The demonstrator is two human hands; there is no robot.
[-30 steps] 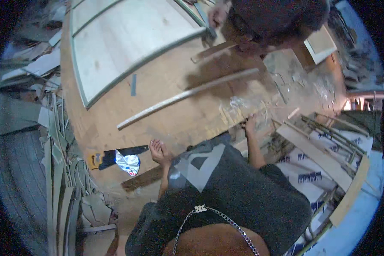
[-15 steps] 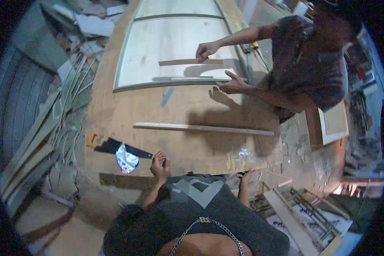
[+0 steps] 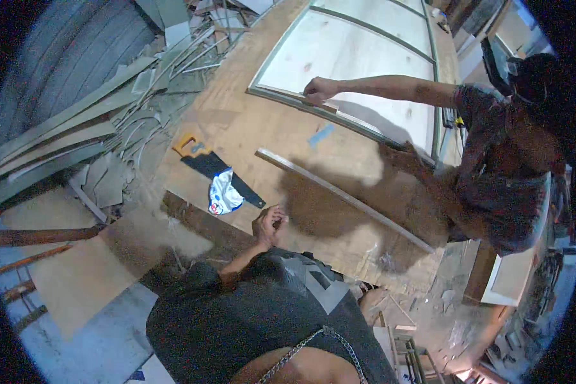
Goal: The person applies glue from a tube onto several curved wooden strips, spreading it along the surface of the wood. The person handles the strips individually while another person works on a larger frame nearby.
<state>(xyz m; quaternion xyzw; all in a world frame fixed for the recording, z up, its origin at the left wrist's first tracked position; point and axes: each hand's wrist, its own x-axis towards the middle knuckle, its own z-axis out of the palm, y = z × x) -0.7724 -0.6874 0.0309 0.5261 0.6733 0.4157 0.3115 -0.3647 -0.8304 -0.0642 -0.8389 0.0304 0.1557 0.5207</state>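
Observation:
My left hand (image 3: 270, 225) rests at the table's near edge, its fingers curled in with nothing visible in them. Just beyond it is the tip of a handsaw (image 3: 205, 165) with a yellow handle and dark blade. A crumpled white and blue plastic packet (image 3: 225, 194) lies across that blade. Low beside my body, my right hand (image 3: 372, 298) is at the table edge, partly hidden by my shirt; its fingers are hard to make out. A long pale strip (image 3: 345, 200) lies diagonally on the wooden table (image 3: 237, 137), apart from both hands.
Across the table, a co-worker's hand (image 3: 320, 89) presses a brown strip (image 3: 320, 105) along the edge of a white framed panel (image 3: 365, 57). A small blue piece (image 3: 320, 135) lies before it. Scrap boards (image 3: 64, 150) are heaped at left; a box-like wooden piece (image 3: 509, 278) stands at right.
My view has swung, so the table now slants. The co-worker's one hand has brought the brown strip from mid-panel to the frame's near edge; the other hand has drawn back.

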